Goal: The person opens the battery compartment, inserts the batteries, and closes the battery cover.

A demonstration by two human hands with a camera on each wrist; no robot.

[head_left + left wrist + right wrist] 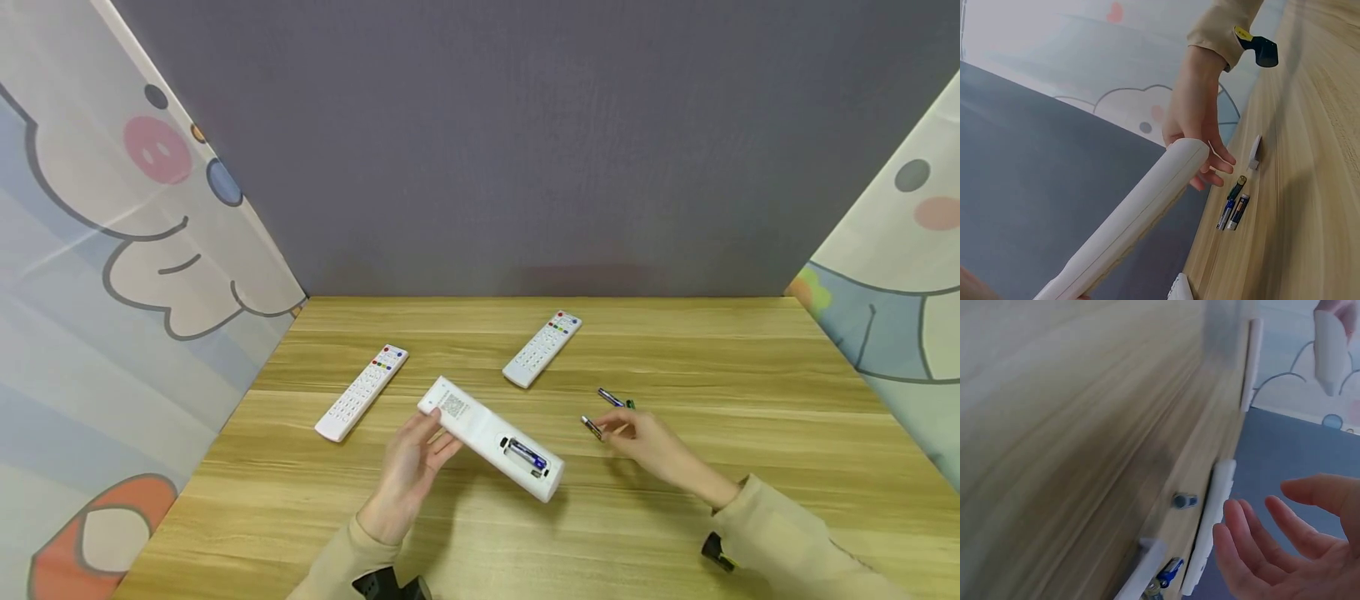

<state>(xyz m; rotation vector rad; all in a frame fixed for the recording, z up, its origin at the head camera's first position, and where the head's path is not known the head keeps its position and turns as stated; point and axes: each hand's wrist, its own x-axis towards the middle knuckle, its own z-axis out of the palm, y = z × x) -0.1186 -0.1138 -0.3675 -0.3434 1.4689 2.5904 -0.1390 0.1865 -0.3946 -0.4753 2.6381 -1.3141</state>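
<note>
My left hand (408, 471) holds a white remote control (491, 437) by one end, back side up, above the table. Its battery compartment lies uncovered, with one blue battery (527, 454) inside. My right hand (637, 442) hovers over the table, fingers loosely bent, beside a dark battery (592, 427). In the right wrist view these fingers (1285, 544) hold nothing and stand apart from the battery (1185, 500). Just beyond lie a blue battery (611, 397) and a green one (630, 405), partly hidden by the hand. A small white cover-like piece (1255, 153) lies near the batteries.
Two more white remotes lie buttons up on the wooden table (697, 350): one remote (362, 393) at the left, another remote (542, 349) toward the back. A grey panel (525, 150) rises behind the table, and printed cartoon curtains (150, 250) flank it.
</note>
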